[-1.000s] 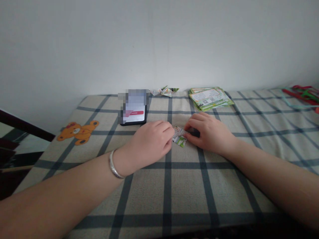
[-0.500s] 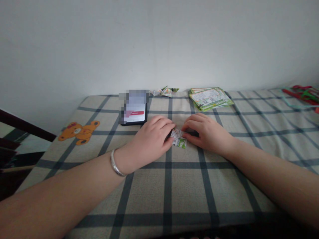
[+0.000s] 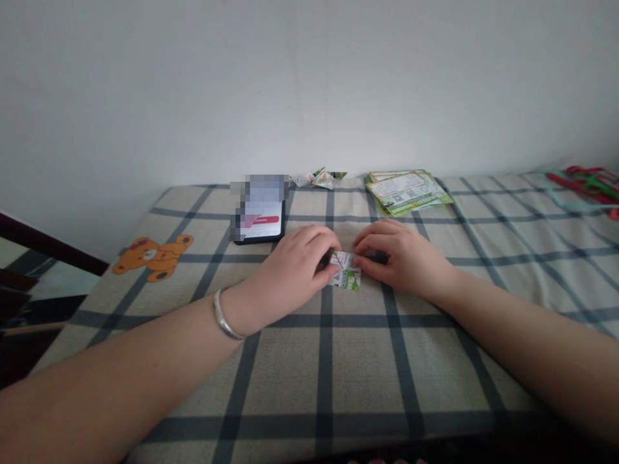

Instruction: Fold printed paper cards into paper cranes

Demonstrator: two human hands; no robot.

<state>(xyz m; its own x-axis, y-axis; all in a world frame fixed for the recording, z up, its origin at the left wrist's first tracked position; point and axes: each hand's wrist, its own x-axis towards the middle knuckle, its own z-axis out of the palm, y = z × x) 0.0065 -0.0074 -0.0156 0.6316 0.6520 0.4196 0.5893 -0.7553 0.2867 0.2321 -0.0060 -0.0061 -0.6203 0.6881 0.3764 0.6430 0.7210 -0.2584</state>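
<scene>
Plain pale wall [image 3: 309, 84] behind table with grey-checked beige cloth [image 3: 285, 367]. Right hand [image 3: 406, 258]: fingers curled, thumb and fingertips slightly parted, at right edge of small printed white-green paper piece [image 3: 345, 274]. Left hand [image 3: 300, 267], silver bangle [image 3: 223, 316] at wrist: similarly curled, at left edge; grip firmness unclear. Paper piece on cloth, between hands. Beyond: fanned green-white printed card stack [image 3: 409, 192], black rectangular phone [image 3: 264, 222], folded multicoloured paper [image 3: 322, 177].

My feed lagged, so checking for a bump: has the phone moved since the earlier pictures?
No. The phone sits in the same place against the stripes of the tablecloth, with no visible shift either way.
</scene>
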